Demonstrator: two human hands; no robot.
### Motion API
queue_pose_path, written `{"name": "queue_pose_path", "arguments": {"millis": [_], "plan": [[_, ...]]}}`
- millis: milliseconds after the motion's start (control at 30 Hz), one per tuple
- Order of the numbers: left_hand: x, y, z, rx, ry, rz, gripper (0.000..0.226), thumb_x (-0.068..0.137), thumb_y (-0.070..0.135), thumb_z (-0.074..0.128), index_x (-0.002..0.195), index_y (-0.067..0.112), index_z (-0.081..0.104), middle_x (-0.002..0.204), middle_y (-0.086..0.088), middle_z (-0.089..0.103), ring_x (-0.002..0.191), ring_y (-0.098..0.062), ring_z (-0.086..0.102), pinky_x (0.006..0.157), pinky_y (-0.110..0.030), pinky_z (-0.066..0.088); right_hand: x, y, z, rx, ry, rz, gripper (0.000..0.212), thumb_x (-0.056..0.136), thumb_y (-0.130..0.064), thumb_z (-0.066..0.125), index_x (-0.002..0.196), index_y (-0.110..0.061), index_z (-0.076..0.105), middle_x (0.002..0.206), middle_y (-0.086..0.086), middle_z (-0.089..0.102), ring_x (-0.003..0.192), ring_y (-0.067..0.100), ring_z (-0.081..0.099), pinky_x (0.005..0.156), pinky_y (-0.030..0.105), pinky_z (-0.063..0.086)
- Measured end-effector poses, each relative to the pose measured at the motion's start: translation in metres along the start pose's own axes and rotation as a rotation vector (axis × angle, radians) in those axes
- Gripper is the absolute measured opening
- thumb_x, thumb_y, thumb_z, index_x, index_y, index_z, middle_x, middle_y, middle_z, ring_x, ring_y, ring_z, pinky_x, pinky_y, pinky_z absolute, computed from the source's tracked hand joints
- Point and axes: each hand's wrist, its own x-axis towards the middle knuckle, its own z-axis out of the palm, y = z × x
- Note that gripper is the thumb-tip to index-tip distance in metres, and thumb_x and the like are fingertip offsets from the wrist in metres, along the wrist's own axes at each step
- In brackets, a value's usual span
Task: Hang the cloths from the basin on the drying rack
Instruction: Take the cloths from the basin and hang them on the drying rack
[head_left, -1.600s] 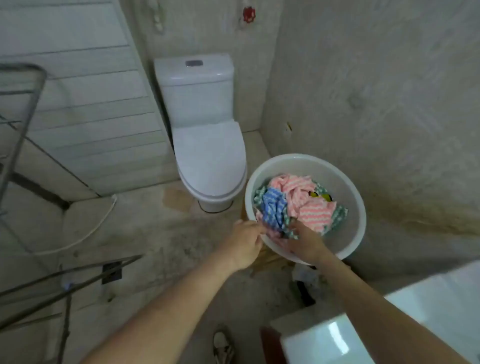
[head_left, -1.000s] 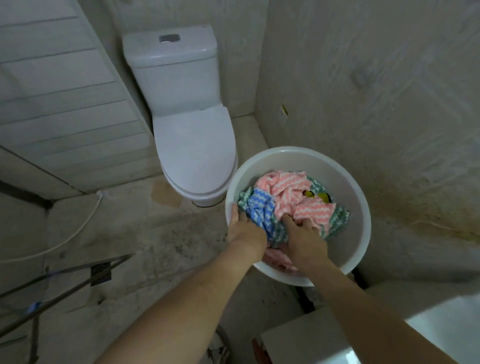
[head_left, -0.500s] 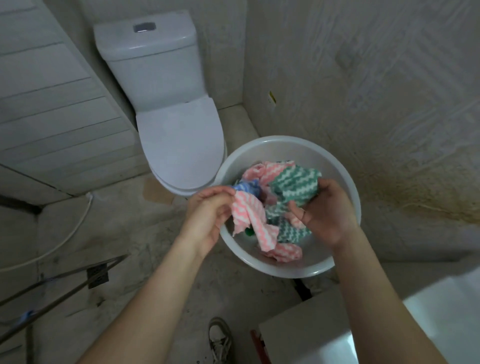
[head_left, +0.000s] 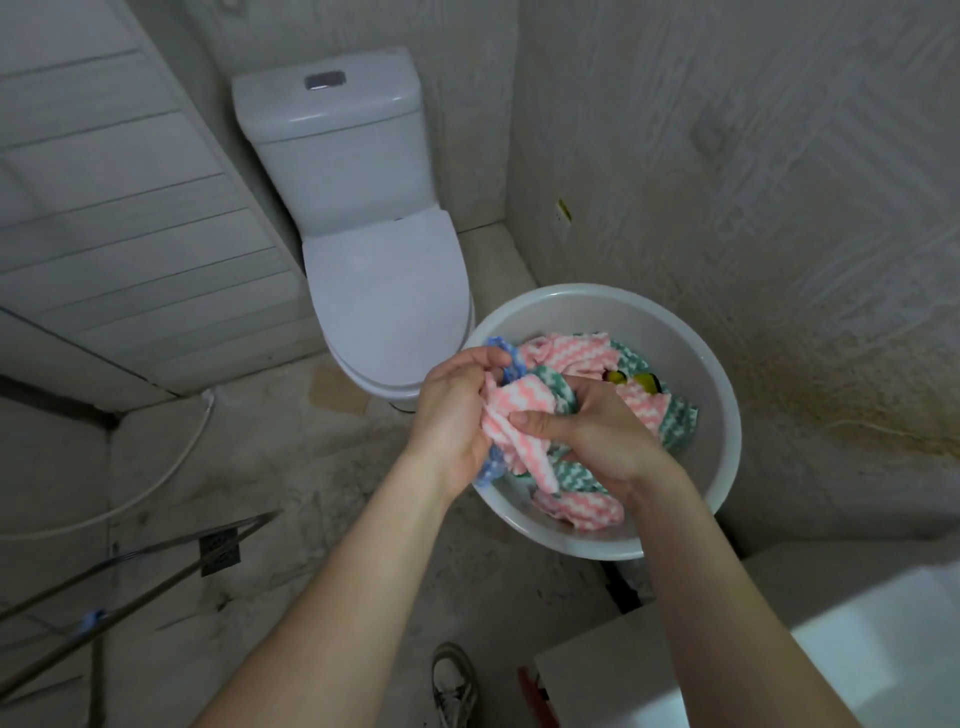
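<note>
A white round basin (head_left: 719, 395) stands on the floor by the right wall, holding several wavy-striped cloths in pink, green and blue. Over its near left rim, my left hand (head_left: 454, 415) and my right hand (head_left: 597, 434) both grip a pink-and-white cloth (head_left: 524, 415) lifted a little from the pile. A blue cloth (head_left: 506, 361) hangs tangled behind my left hand. A green cloth (head_left: 675, 428) and another pink one (head_left: 584, 509) lie in the basin. Something yellow and black (head_left: 636, 379) shows among them. Thin metal bars of the drying rack (head_left: 130, 587) cross the lower left.
A white toilet (head_left: 384, 291) with its lid down stands just left of the basin. A white hose (head_left: 156, 483) runs over the dirty floor. A white cabinet top (head_left: 831, 649) fills the lower right corner. My shoe (head_left: 457, 686) is below.
My hands dug into the pile, then drew a pink cloth up. They have come together on it, and the view has tilted back up toward the toilet tank.
</note>
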Motion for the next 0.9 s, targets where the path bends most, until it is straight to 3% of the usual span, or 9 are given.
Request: {"name": "queue_pose_path", "arguments": {"millis": [100, 167, 233, 367, 467, 600, 667, 800, 900], "plan": [[-0.004, -0.004, -0.002, 0.156, -0.066, 0.007, 0.013, 0.093, 0.008, 0.05, 0.103, 0.014, 0.056, 0.095, -0.011, 0.065, 0.081, -0.023, 0.063, 0.072, -0.036, 0.052, -0.006, -0.002, 0.003, -0.014, 0.077, -0.081, 0.02, 0.081, -0.006, 0.071, 0.101, -0.006, 0.071, 0.093, 0.006, 0.076, 0.084, 0.018, 0.072, 0.063, 0.021, 0.053], [-0.01, -0.01, -0.007, 0.405, -0.171, 0.021, 0.029, 0.089, 0.028, 0.063, 0.116, 0.023, 0.053, 0.107, -0.004, 0.067, 0.092, -0.019, 0.067, 0.079, -0.037, 0.055, -0.01, -0.005, 0.005, 0.001, 0.101, -0.136, 0.019, 0.083, -0.005, 0.069, 0.102, -0.007, 0.07, 0.094, 0.006, 0.076, 0.085, 0.018, 0.072, 0.063, 0.02, 0.053], [-0.02, -0.01, -0.009, 0.443, -0.242, 0.06, 0.029, 0.087, 0.028, 0.065, 0.114, 0.017, 0.06, 0.104, -0.002, 0.072, 0.094, -0.017, 0.069, 0.084, -0.035, 0.055, -0.012, -0.007, 0.006, 0.043, 0.047, -0.135, 0.024, 0.084, -0.001, 0.066, 0.108, -0.005, 0.068, 0.101, 0.012, 0.074, 0.093, 0.025, 0.071, 0.073, 0.028, 0.056], [-0.037, 0.01, -0.021, 0.327, -0.046, 0.183, 0.017, 0.093, 0.02, 0.057, 0.092, 0.005, 0.066, 0.053, 0.01, 0.064, 0.044, 0.003, 0.054, 0.043, -0.012, 0.043, -0.011, -0.012, 0.015, 0.553, -0.142, -0.022, 0.038, 0.09, -0.01, 0.055, 0.125, 0.004, 0.056, 0.127, 0.023, 0.059, 0.116, 0.032, 0.058, 0.102, 0.044, 0.045], [-0.05, 0.023, -0.037, 0.102, 0.019, 0.135, 0.018, 0.091, 0.021, 0.059, 0.08, 0.013, 0.07, 0.06, 0.006, 0.068, 0.051, -0.003, 0.061, 0.047, -0.016, 0.047, -0.003, -0.018, 0.037, 0.715, -0.112, -0.014, 0.028, 0.09, -0.011, 0.052, 0.107, 0.003, 0.068, 0.115, 0.021, 0.066, 0.107, 0.028, 0.063, 0.097, 0.038, 0.051], [-0.074, 0.044, -0.07, -0.161, 0.028, 0.048, 0.025, 0.092, 0.03, 0.057, 0.101, 0.011, 0.07, 0.093, -0.005, 0.072, 0.083, -0.014, 0.069, 0.076, -0.028, 0.056, -0.001, -0.025, 0.087, 0.626, -0.186, 0.014, 0.04, 0.094, -0.014, 0.051, 0.125, 0.011, 0.053, 0.128, 0.026, 0.057, 0.119, 0.035, 0.056, 0.101, 0.043, 0.047], [-0.093, 0.056, -0.086, -0.203, -0.029, -0.054, 0.038, 0.091, 0.037, 0.053, 0.114, 0.009, 0.064, 0.106, -0.009, 0.067, 0.101, -0.019, 0.064, 0.094, -0.034, 0.049, -0.006, -0.03, 0.109, 0.466, -0.3, 0.008, 0.045, 0.091, -0.02, 0.058, 0.125, 0.009, 0.053, 0.119, 0.021, 0.062, 0.109, 0.032, 0.06, 0.095, 0.041, 0.051], [-0.138, 0.077, -0.142, -0.077, -0.013, -0.072, 0.036, 0.082, 0.028, 0.06, 0.11, 0.005, 0.061, 0.108, -0.018, 0.056, 0.103, -0.035, 0.054, 0.094, -0.054, 0.048, -0.019, -0.05, 0.175, -0.034, -0.528, -0.132, 0.029, 0.073, -0.016, 0.07, 0.101, -0.01, 0.067, 0.086, 0.003, 0.071, 0.078, 0.012, 0.066, 0.072, 0.023, 0.054], [-0.168, 0.093, -0.179, -0.041, 0.109, 0.07, 0.011, 0.087, 0.006, 0.055, 0.093, -0.001, 0.059, 0.098, -0.029, 0.062, 0.093, -0.044, 0.06, 0.079, -0.056, 0.053, -0.022, -0.056, 0.223, -0.025, -0.583, -0.128, 0.026, 0.075, -0.017, 0.068, 0.093, 0.001, 0.07, 0.081, 0.011, 0.072, 0.07, 0.015, 0.066, 0.069, 0.025, 0.055]]}}
